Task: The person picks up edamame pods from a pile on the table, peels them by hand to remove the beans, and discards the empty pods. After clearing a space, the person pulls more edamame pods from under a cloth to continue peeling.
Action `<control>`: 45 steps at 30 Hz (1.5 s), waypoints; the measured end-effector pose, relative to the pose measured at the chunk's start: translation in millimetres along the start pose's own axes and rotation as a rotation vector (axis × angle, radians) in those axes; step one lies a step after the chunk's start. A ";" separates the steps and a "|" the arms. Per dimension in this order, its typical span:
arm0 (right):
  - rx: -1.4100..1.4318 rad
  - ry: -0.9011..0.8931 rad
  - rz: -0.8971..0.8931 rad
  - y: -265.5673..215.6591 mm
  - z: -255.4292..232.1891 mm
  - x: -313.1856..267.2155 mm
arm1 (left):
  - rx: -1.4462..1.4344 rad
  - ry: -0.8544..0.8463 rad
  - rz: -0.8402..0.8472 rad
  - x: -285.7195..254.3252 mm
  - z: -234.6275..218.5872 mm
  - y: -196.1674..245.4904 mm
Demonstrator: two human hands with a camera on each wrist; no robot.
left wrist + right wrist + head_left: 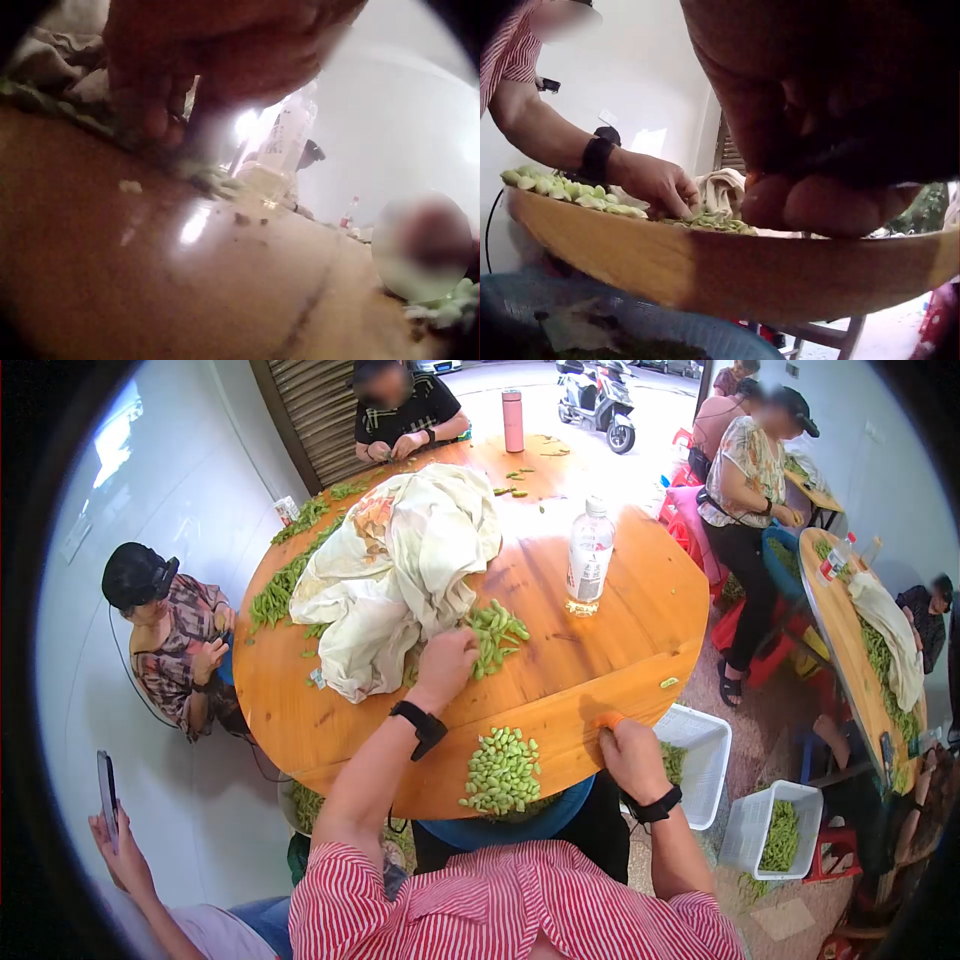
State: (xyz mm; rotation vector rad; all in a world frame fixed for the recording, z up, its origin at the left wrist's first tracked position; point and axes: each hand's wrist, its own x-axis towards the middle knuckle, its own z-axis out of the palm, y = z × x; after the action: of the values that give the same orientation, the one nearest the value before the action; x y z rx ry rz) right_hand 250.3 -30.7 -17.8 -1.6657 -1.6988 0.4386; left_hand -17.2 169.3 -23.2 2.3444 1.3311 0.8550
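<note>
My left hand [447,668], wearing a black wrist strap, reaches over the wooden table [570,680] to a small heap of green edamame pods [497,635]. In the right wrist view its curled thumb and fingers pinch down into the pods [716,223]. The pods at its fingertips are mostly hidden by the hand. My right hand [632,760] rests at the table's near right edge, fingers loosely bent. Something orange [608,720] covers or sits at a fingertip. Between the hands, a pile of shelled edamame beans [502,772] lies at the near edge.
A bunched whitish cloth [400,570] lies beyond my left hand, with more pods [285,590] beside it. A plastic bottle [590,555] and a pink tumbler [512,422] stand farther off. Below are a blue basin [510,830] and white crates [720,760]. Other people sit around.
</note>
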 end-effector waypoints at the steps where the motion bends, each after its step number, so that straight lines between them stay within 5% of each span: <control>1: -0.008 -0.015 -0.016 -2.3 1.6 2.6 | 0.000 0.004 0.002 -2.5 -0.8 2.0; 5: 0.016 -0.083 0.002 -12.6 5.1 9.5 | -0.052 -0.152 -0.080 -20.1 -16.4 12.0; 7: 0.003 -0.084 0.004 -10.0 9.1 13.1 | -0.159 -0.234 -0.248 -22.5 -31.5 19.0; 10: -0.006 -0.081 0.003 -8.3 12.5 17.5 | -0.118 -0.043 -0.237 -13.6 -32.8 -16.9; 17: 0.005 -0.023 0.018 -3.7 14.1 16.8 | -0.010 0.004 -0.214 34.3 -60.5 -53.9; 23: 0.089 0.033 0.043 -5.9 16.0 12.5 | 0.285 0.133 -0.174 69.7 -120.6 -93.7; 25: 0.084 0.028 0.050 -5.6 17.1 12.9 | 0.625 0.178 -0.145 73.7 -139.6 -96.1; 30: 0.077 0.064 0.080 -2.3 20.8 10.8 | 0.879 0.062 -0.288 80.4 -158.8 -116.4; 35: 0.109 0.087 0.075 0.6 23.0 10.1 | 0.798 0.284 -0.204 83.0 -151.3 -112.7; 37: 0.105 0.080 0.104 -3.4 21.1 10.2 | 0.770 0.070 -0.371 84.9 -148.9 -98.1; 39: 0.130 0.082 0.107 -6.6 20.2 11.2 | 0.773 0.069 -0.316 85.0 -139.1 -105.5; 41: 0.154 0.086 0.112 -7.4 20.7 11.5 | 0.314 -0.177 -0.393 86.6 -134.4 -111.0; 42: 0.148 0.088 0.115 -6.8 21.0 11.4 | 0.308 -0.215 -0.413 86.7 -137.0 -108.8; 45: 0.147 0.095 0.129 -6.4 21.5 9.1 | 0.422 -0.076 -0.292 93.6 -146.9 -137.8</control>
State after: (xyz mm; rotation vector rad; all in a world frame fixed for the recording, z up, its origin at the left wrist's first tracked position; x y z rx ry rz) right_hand 231.7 -17.7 -26.1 -1.6670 -1.4609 0.5245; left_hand -165.9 317.6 49.1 2.3521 1.9111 0.4244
